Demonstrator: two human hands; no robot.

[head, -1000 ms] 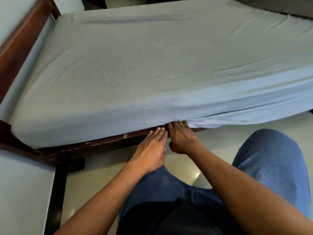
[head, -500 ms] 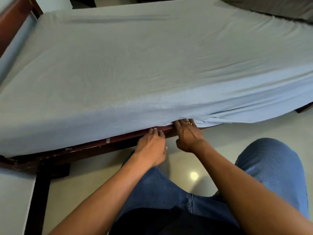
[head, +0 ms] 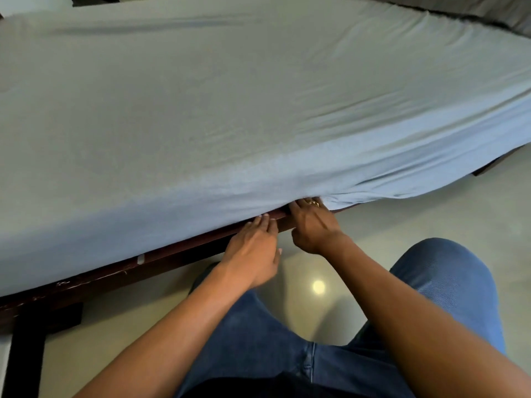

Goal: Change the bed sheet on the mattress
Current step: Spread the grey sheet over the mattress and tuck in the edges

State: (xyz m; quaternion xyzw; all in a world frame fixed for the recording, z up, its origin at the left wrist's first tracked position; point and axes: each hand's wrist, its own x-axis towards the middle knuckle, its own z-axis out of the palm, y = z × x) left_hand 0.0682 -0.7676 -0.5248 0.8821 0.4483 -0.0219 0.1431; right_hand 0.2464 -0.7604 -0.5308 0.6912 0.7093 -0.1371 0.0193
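1. While the pale blue bed sheet [head: 230, 110] lies spread over the whole mattress, its near hem sits tucked above the dark wooden bed rail [head: 178, 254] on the left and hangs loose over the rail to the right of the hands
2. Left hand [head: 253, 251]: released, fingers straight and flat, tips at the sheet's lower edge on the rail, holding nothing
3. Right hand [head: 313, 225], just beside it: fingers pushed under the hem up to the ring [head: 313, 203]; the tips are hidden, so I cannot tell whether they pinch cloth
4. Step in hand, as I judge it: tucking the side hem under the mattress. Draw the cloth taut downward first, slide flat fingers deep between mattress and rail, then work rightward in short stretches so the folds beside the right hand are not trapped
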